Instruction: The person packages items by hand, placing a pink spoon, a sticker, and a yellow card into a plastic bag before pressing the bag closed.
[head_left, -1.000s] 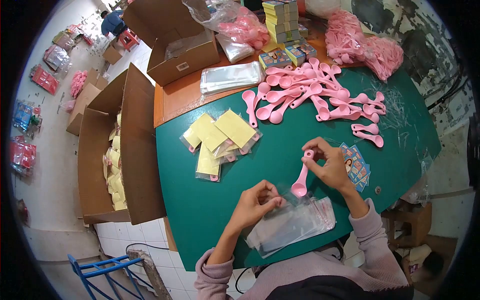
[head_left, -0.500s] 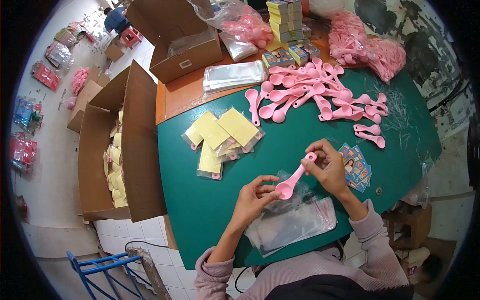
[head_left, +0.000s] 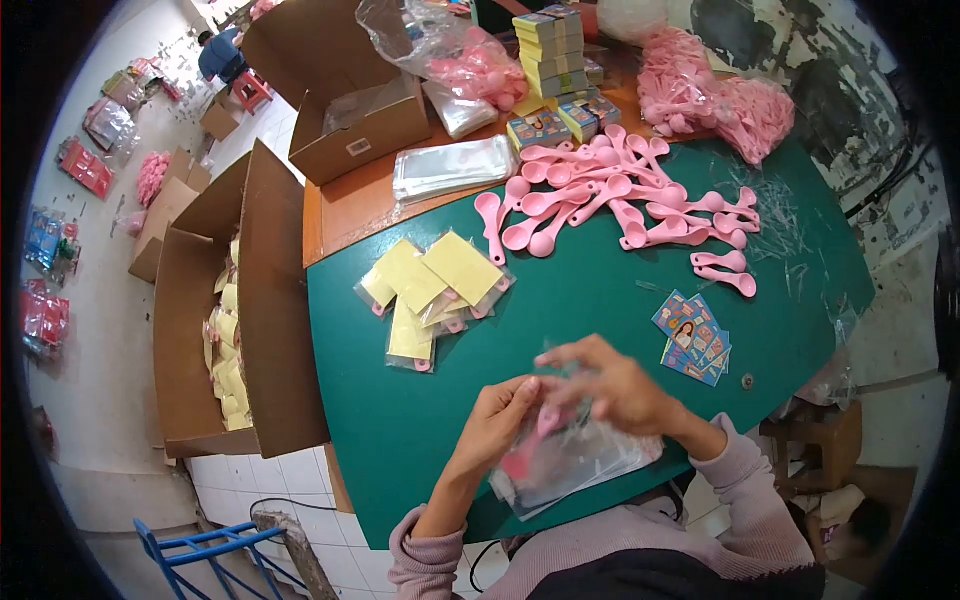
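Observation:
My left hand (head_left: 500,418) is closed, thumb and fingers pinching the top of a clear plastic bag (head_left: 528,440). A pink measuring spoon (head_left: 547,422) hangs below those fingers, bowl down, and seems to be inside the bag. My right hand (head_left: 625,388) is beside it, blurred by motion, with fingers stretched out and apart. Under both hands lies a pile of clear bags (head_left: 600,460) at the table's near edge. Blue printed cards (head_left: 692,338) are fanned out to the right of my right hand. Left of the hands lie bagged yellow cards (head_left: 410,285) with pink spoon ends showing.
Many loose pink spoons (head_left: 610,190) cover the far side of the green table (head_left: 400,450). Behind them are stacked card bundles (head_left: 550,60), bagged pink spoons (head_left: 700,95) and more clear bags (head_left: 450,168). A tall cardboard box (head_left: 285,320) of packed pieces stands left. A person (head_left: 220,55) sits far back.
The spoon has gone from between both hands, bowl left, to hanging below my left hand, bowl down. My right hand has let go of it and moved down-left. The view has shifted slightly.

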